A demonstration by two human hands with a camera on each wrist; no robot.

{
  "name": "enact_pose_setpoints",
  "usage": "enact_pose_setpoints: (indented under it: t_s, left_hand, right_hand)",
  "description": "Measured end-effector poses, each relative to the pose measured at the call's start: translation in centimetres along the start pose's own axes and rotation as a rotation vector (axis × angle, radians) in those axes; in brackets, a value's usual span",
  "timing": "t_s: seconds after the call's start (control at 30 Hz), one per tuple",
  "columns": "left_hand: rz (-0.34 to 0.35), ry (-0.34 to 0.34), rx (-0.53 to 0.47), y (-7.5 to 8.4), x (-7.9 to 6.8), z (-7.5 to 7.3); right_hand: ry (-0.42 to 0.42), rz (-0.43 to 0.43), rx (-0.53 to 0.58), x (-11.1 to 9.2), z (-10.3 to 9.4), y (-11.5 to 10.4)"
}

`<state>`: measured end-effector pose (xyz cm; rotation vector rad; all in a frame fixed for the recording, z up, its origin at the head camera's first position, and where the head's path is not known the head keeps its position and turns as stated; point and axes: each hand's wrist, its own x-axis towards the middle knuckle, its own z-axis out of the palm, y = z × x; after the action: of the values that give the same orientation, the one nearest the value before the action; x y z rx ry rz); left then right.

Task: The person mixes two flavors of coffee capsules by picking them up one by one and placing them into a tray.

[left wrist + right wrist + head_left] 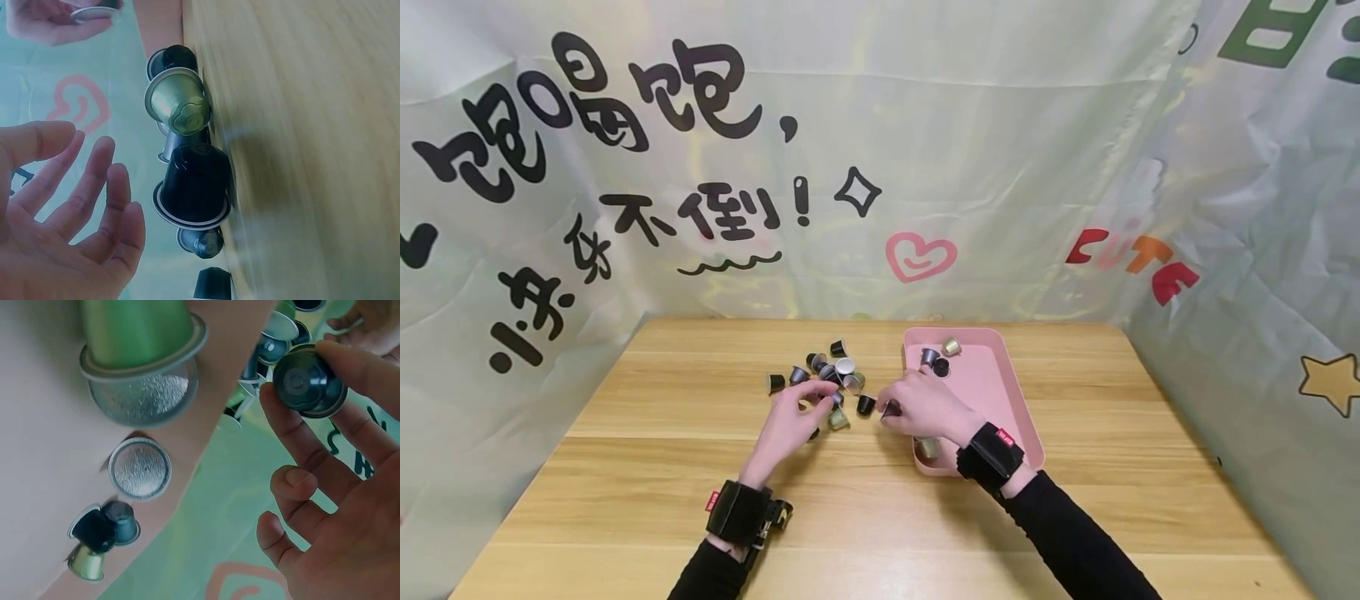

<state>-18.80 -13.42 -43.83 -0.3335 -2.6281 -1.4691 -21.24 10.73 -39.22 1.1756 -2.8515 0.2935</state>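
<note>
Between the thumb and fingers of my right hand (931, 403) is a dark coffee capsule (303, 381), pinched at the left edge of the pink tray (981, 371). My left hand (792, 419) hovers at the near side of a loose pile of capsules, its fingers loosely bent with nothing between them in the left wrist view. Close by are a pale green capsule (178, 100) and a black capsule (194, 184). Another black capsule (866, 406) lies between the two hands. The right wrist view shows a green capsule (137, 331) and several others inside the tray.
The pile on the wooden table (685, 450) mixes black, grey-blue and silvery capsules, among them a white-topped capsule (845, 366). At the tray's far end lie a gold-green capsule (952, 347) and a blue-grey capsule (929, 357). A printed cloth (1000, 167) hangs behind the table.
</note>
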Motion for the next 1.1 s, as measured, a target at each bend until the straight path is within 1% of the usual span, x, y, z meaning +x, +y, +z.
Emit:
enact_pose_setpoints:
  t_s: [0.23,0.37,0.53,0.77,1.0,1.1]
  left_hand:
    - [0.001,-0.003,-0.002,0.0,-0.1,0.0]
    - [0.001,-0.007,0.006,-0.1,-0.1,0.1]
    - [0.003,-0.005,0.017,-0.2,0.0,0.2]
    - [0.002,-0.007,0.019,-0.1,-0.1,0.2]
    - [-0.010,-0.007,0.014,0.1,-0.2,0.2]
    - [-0.009,-0.006,0.016,0.1,-0.1,0.2]
  right_hand:
    - [0.058,0.018,0.041,-1.9,-1.0,0.1]
    - [0.095,0.004,0.068,-3.1,-1.4,0.3]
    - [0.144,-0.002,0.054,-4.3,-2.3,0.6]
    - [0.235,0.011,0.037,-5.6,-3.3,2.0]
    - [0.264,0.036,0.030,-6.6,-3.7,3.7]
    - [0.271,0.062,0.040,-7.0,-3.7,4.4]
